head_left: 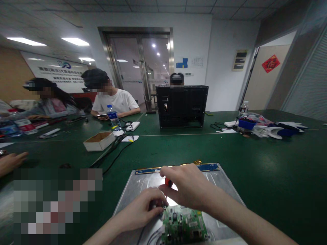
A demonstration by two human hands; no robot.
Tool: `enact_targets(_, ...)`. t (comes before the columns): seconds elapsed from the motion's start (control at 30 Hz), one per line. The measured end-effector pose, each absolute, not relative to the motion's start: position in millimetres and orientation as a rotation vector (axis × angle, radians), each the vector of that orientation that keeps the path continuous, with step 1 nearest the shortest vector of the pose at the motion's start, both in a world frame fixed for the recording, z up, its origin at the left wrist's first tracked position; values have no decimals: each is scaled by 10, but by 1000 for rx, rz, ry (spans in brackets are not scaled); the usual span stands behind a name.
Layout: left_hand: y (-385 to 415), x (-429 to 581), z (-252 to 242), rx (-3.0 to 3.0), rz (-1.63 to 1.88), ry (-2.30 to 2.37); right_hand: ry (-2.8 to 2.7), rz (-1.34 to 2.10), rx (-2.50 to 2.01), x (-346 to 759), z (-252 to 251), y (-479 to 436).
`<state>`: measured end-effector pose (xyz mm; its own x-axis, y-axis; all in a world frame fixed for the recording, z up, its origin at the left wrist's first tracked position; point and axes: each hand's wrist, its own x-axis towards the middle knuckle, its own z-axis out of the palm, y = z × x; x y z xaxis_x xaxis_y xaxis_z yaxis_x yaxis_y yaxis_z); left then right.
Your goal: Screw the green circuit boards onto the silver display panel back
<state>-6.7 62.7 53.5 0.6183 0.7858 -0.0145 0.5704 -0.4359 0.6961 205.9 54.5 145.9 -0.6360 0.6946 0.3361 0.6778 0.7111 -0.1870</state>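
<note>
- At the far left, another person's hand (14,162) is seen over the green table (268,177), well apart from the board.
- An open white box (98,146) is set near black cables (114,161); these could be snagged if the panel were pushed that way.
- The metal panel (133,190) is laid flat on the table and could be scratched by a slipping tip.
- The left grip (150,206) is curled at the screwdriver's tip; whether anything small is pinched there cannot be told. A fingertip could be jabbed should the tip jump out.
- Thin wires (153,237) are run beside the board; they could be tugged by a dragging forearm.
- The screwdriver (168,182) is held by its red handle, clasped in the right grip (190,187). If it is tilted, a screw head could be stripped.
- The green circuit board (184,223) is placed on the panel, its far left corner beneath the tip; its parts could be gouged by a skid.
- Along the panel's far edge, a blue strip board (209,167) is partly hidden by the right grip.
</note>
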Motion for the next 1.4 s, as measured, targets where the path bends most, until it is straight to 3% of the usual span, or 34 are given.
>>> enact_targets(1.4,654,-56,550,2175,408,1027,-2507,57,-1077,2041,1477,511)
